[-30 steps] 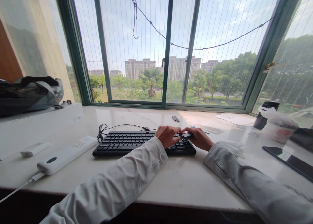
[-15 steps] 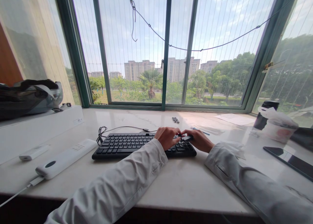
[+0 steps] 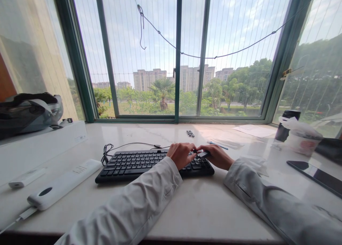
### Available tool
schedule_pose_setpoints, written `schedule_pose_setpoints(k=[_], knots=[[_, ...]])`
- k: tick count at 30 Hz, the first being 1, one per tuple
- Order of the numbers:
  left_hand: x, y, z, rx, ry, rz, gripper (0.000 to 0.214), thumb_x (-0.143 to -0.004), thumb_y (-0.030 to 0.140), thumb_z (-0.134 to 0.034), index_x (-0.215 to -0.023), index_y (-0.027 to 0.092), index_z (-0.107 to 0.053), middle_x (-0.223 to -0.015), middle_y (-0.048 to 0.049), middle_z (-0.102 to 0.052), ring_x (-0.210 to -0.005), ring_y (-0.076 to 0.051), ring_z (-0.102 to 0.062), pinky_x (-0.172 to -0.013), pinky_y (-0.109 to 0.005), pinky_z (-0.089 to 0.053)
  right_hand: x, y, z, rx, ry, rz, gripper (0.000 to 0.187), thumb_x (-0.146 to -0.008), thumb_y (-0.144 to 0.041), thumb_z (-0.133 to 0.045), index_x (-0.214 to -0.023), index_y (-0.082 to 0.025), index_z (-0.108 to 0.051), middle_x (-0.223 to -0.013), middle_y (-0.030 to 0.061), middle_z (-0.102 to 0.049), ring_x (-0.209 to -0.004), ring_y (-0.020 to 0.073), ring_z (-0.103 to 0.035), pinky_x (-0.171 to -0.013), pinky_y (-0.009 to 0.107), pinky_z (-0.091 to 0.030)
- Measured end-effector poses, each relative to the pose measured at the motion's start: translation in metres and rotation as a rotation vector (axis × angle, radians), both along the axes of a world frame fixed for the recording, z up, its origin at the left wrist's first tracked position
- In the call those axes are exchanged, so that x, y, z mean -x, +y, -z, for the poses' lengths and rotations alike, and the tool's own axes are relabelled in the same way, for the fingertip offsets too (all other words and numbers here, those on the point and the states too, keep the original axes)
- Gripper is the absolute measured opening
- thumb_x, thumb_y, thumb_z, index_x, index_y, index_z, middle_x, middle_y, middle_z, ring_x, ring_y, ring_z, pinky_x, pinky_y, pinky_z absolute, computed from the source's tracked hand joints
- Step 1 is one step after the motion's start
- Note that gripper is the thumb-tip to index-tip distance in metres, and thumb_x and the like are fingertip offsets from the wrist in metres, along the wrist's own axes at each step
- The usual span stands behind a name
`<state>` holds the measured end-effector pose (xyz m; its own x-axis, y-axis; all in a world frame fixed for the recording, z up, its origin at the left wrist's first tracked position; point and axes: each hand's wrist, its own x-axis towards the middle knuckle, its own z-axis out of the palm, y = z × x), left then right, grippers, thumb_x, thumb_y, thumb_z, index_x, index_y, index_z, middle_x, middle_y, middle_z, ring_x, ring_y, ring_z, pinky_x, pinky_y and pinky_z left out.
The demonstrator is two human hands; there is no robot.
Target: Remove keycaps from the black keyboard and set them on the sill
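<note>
A black keyboard (image 3: 133, 165) lies on the white counter, its right end under both hands. Bent over the number-pad side, my left hand (image 3: 182, 155) is closed, with a small black keycap (image 3: 195, 151) pinched at its fingertips. My right hand (image 3: 218, 156) grips a dark keycap puller (image 3: 203, 154), whose thin tip meets the left fingertips just above the keys. Fingers partly cover the keys there, so contact with the keyboard is hard to make out. Behind the keyboard, several loose keycaps (image 3: 190, 133) sit in a small group.
A coiled cable (image 3: 107, 154) lies at the keyboard's left. Further left are a white power strip-like device (image 3: 65, 184) and a white box (image 3: 42, 145). A blue pen (image 3: 218, 145), a phone (image 3: 316, 177), a bagged cup (image 3: 304, 140) and a paper sheet (image 3: 255, 131) occupy the right.
The view has tilted and shifted slightly. Both hands stay together over the keyboard's right side, with the keycap and puller still at the fingertips.
</note>
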<state>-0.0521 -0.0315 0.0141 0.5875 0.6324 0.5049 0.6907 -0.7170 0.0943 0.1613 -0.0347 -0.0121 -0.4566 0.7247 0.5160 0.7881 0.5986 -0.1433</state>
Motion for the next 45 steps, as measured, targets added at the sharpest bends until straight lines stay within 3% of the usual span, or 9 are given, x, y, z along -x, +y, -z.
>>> schedule_pose_setpoints(k=[25, 32, 45], knots=[[0.0004, 0.0011, 0.0029, -0.059, -0.002, 0.009, 0.027, -0.088, 0.038, -0.050, -0.113, 0.034, -0.060, -0.105, 0.0026, -0.066, -0.090, -0.019, -0.064, -0.072, -0.029, -0.047, -0.0002, -0.0002, -0.0019, -0.021, 0.030, 0.023, 0.021, -0.082, -0.019, -0.054, -0.095, -0.025, -0.070, -0.081, 0.0029, -0.072, -0.078, 0.0185, -0.065, -0.070, 0.026, -0.040], [-0.0011, -0.0024, -0.0003, -0.036, 0.000, -0.022, 0.020, -0.086, 0.038, -0.054, -0.101, 0.029, -0.063, -0.098, 0.0017, -0.068, -0.086, -0.018, -0.064, -0.070, -0.027, -0.045, -0.0009, 0.0008, -0.0010, -0.038, 0.021, 0.031, 0.028, -0.080, -0.016, -0.053, -0.101, -0.026, -0.070, -0.077, 0.0018, -0.071, -0.074, 0.0173, -0.064, -0.068, 0.025, -0.039], [-0.0011, 0.0000, 0.0027, -0.015, -0.019, -0.041, 0.020, -0.087, 0.038, -0.054, -0.102, 0.030, -0.063, -0.099, 0.0012, -0.067, -0.087, -0.018, -0.064, -0.073, -0.028, -0.044, -0.0005, -0.0003, -0.0020, -0.042, 0.044, 0.027, 0.031, -0.078, -0.015, -0.053, -0.102, -0.026, -0.070, -0.077, 0.0019, -0.071, -0.072, 0.0172, -0.063, -0.067, 0.024, -0.038]])
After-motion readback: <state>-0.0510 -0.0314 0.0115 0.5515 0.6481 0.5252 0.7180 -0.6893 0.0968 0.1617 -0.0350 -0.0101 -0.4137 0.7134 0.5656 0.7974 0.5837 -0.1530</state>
